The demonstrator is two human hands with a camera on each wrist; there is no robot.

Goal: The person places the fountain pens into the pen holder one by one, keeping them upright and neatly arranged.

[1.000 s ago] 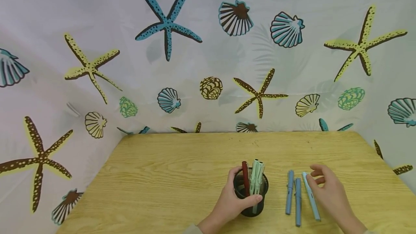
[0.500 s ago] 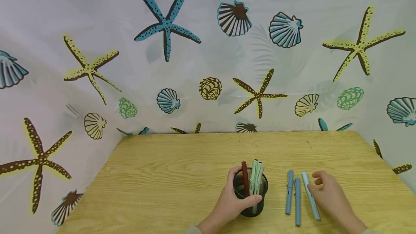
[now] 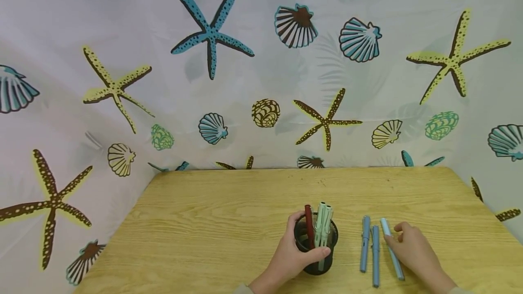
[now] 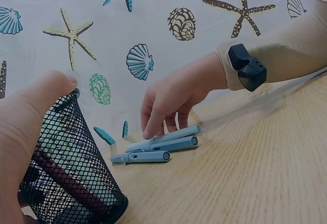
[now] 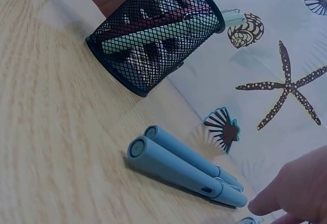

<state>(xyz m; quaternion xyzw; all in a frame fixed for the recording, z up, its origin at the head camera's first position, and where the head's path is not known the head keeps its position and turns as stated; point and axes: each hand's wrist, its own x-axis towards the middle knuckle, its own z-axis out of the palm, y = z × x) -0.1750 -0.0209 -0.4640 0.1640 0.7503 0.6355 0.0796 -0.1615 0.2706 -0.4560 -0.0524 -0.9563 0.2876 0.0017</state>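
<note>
My left hand grips a black mesh pen holder from its left side, thumb over the near rim. A dark red pen and two mint green pens stand in it. To the right, a light blue pen lies on the table, with my right hand over its far half. The thumb crosses just above that pen and the bent fingers come down beyond it, apart from the thumb; whether they touch it is unclear. Two darker blue pens, one left and one right, lie beside it.
The wooden table carries everything. A white cloth printed with starfish and shells hangs along its back and both sides. In the left wrist view, a black device is strapped to the right wrist.
My right hand has come down slightly toward the near side along the light blue pen. The left hand, the pen holder and the three lying pens have stayed in place.
</note>
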